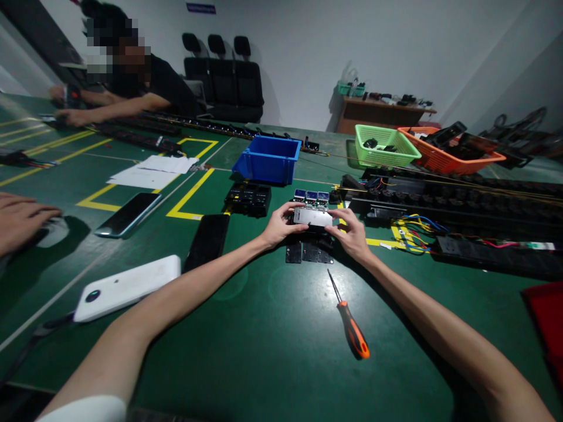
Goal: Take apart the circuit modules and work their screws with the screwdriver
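Between both hands is a small black box-like part with a silvery plate point(313, 217) on its face. My left hand point(282, 225) grips its left end, thumb below and fingers above. At its right end my right hand point(349, 232) pinches it the same way. Flat black pieces point(310, 252) lie on the green table just below the hands. Behind the held part sit several small modules with blue-white tops point(311, 196). A screwdriver point(350, 328) with an orange and black handle lies nearer to me, its tip towards the hands.
A blue bin point(269, 161), a black multi-part block point(248, 199) and a dark phone point(207, 240) are left of centre. A white device with a cable point(127, 287) lies further left. Long black assemblies with wires point(409, 196) and green and orange baskets point(387, 146) stand right. Another person's hand rests left.
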Action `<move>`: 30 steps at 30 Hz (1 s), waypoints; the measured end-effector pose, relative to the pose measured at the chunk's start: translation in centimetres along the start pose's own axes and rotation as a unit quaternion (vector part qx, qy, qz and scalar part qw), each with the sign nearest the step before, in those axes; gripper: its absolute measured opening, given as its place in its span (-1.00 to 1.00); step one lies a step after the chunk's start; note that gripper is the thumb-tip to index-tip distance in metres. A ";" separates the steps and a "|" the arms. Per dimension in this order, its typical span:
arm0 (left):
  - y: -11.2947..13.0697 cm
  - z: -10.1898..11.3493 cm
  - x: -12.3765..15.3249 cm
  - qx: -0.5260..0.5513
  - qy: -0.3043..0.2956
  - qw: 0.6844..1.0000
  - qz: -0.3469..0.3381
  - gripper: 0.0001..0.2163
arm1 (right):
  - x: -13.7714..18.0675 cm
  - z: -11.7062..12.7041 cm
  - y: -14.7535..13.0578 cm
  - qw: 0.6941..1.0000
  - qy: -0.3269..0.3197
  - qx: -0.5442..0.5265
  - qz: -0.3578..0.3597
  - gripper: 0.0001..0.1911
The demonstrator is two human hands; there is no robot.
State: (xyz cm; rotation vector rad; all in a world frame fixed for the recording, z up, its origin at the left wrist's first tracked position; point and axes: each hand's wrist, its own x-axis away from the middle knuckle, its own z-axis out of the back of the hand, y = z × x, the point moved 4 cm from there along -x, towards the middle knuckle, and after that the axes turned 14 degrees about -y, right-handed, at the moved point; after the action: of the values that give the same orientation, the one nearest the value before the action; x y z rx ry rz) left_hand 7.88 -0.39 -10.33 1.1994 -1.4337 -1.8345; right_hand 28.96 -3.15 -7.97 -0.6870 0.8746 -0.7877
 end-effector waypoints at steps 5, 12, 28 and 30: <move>0.1 -0.1 0.1 0.030 -0.007 0.999 0.005 -0.34 | 0.0 0.0 0.0 1.000 0.003 -0.004 -0.004 -0.63; -0.2 -0.3 0.3 0.081 -0.018 0.996 0.038 -0.42 | 0.0 0.0 0.0 1.000 0.002 -0.010 -0.007 -0.63; -0.5 -0.1 0.2 0.059 0.010 0.997 0.044 -0.41 | 0.0 0.2 0.2 1.000 0.017 0.005 -0.012 -0.61; -0.4 -0.1 0.2 0.048 0.011 0.998 0.044 -0.41 | 0.0 0.0 0.0 1.000 0.010 0.004 -0.007 -0.61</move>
State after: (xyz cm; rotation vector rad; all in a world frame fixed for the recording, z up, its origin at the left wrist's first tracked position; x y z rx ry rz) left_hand 7.87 -0.49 -10.79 1.1784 -1.5530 -1.7062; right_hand 29.02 -3.16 -8.00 -0.6803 0.8850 -0.8105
